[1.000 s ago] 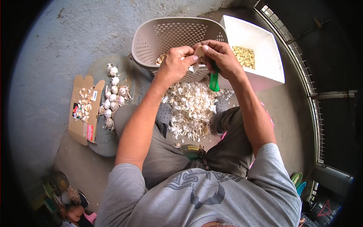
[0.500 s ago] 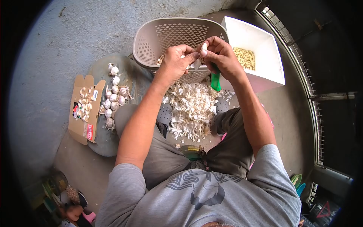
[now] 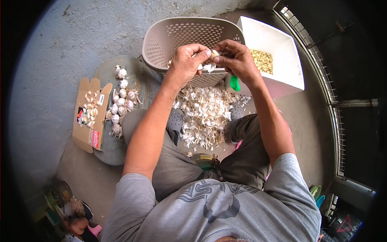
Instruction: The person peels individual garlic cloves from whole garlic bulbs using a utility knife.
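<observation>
Both hands meet above the near rim of the perforated plastic basket (image 3: 181,36). The left hand (image 3: 186,64) and the right hand (image 3: 238,60) pinch one garlic clove (image 3: 214,53) between thumbs and fingertips, and a scrap of white skin (image 3: 209,67) hangs from it. The right hand's lower fingers are also closed around a green-handled knife (image 3: 234,84), whose handle points down toward the floor.

Directly below the hands lies a heap of garlic skins (image 3: 203,113), filling the floor between the person's knees and touching the basket's base. The white box (image 3: 282,60) stands against the basket's right side, with peeled cloves (image 3: 261,60) in its far corner. To the left, well apart from the hands, whole garlic bulbs (image 3: 121,103) lie on a round grey mat (image 3: 105,149), beside a flattened cardboard carton (image 3: 89,117). The carton bears a small red label, too small to read. Bare concrete stays open beyond the carton; a metal grille (image 3: 322,76) closes the right side.
</observation>
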The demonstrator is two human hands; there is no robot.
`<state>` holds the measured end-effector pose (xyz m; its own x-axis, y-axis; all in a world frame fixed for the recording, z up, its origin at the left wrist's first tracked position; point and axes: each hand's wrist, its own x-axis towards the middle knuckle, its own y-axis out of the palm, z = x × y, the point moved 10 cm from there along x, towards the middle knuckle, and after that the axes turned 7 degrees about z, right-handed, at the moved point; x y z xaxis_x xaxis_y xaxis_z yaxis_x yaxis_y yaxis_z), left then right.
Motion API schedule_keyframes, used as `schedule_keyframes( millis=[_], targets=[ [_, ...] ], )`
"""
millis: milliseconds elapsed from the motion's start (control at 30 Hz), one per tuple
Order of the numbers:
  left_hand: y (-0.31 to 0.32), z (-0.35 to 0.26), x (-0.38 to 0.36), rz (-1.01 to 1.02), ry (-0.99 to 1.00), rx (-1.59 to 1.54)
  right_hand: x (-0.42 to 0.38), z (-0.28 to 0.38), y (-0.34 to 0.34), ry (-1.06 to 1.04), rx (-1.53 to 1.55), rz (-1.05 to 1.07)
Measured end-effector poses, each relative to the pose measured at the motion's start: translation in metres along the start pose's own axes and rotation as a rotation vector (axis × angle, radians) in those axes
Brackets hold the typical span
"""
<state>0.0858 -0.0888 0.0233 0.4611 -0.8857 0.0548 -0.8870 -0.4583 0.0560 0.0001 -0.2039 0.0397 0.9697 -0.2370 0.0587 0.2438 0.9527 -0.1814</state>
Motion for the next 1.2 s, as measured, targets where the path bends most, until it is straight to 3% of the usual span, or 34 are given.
schedule_keyframes(
  millis=[367, 567, 767, 1067, 1200],
  targets=[
    [-0.002, 0.001, -0.001, 0.004, 0.016, 0.076, 0.001, -0.004, 0.004, -0.034, -0.027, 0.004],
    [-0.001, 0.006, 0.002, 0.001, 0.081, -0.215, 0.004, -0.010, 0.003, -0.039, 0.194, -0.026],
    [-0.003, -0.010, -0.004, -0.140, 0.083, 0.116, 0.003, -0.009, 0.001, -0.032, 0.126, -0.074],
    [-0.001, -0.039, -0.014, -0.244, 0.321, 0.617, -0.002, 0.004, 0.006, -0.143, -0.153, -0.132],
    [0.000, -0.040, -0.015, -0.244, 0.349, 0.647, -0.002, 0.008, 0.010, -0.169, -0.162, -0.100]
  ],
)
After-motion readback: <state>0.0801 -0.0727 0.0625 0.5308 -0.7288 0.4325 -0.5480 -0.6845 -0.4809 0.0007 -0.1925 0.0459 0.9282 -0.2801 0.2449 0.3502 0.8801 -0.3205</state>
